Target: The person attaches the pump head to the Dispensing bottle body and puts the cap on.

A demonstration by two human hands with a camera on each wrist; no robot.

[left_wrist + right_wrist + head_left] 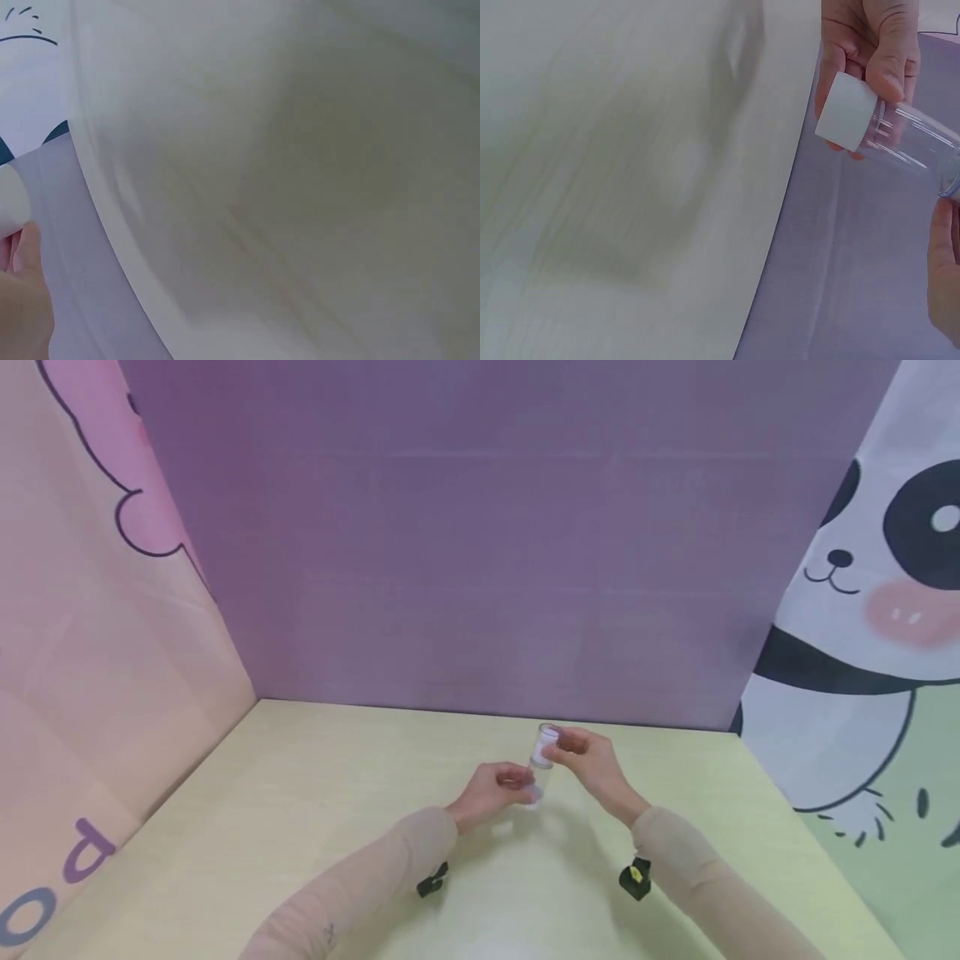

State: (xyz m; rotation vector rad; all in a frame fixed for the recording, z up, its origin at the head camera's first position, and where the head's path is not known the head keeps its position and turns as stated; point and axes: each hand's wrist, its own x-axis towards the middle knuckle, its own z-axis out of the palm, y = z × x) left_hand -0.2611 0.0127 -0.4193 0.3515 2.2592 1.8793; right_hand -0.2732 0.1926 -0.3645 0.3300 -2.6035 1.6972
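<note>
A clear cylindrical bottle [919, 139] with a white cap [846, 112] is held tilted above the table, cap end down. My left hand [491, 792] grips it round the capped lower end; the left wrist view catches only part of that hand [26, 300] and the white cap [10, 201]. Higher up, my right hand [600, 767] pinches the upper section, a clear-rimmed piece with a white band [545, 747]. In the right wrist view this far end is cut off by the frame edge, so I cannot tell whether it is a separate piece.
A pale wood-look table [337, 777] lies below both hands. Behind it rises a purple backdrop [480, 568]. A pink printed panel [112, 652] stands on the left, and a panda-printed panel [847, 735] on the right.
</note>
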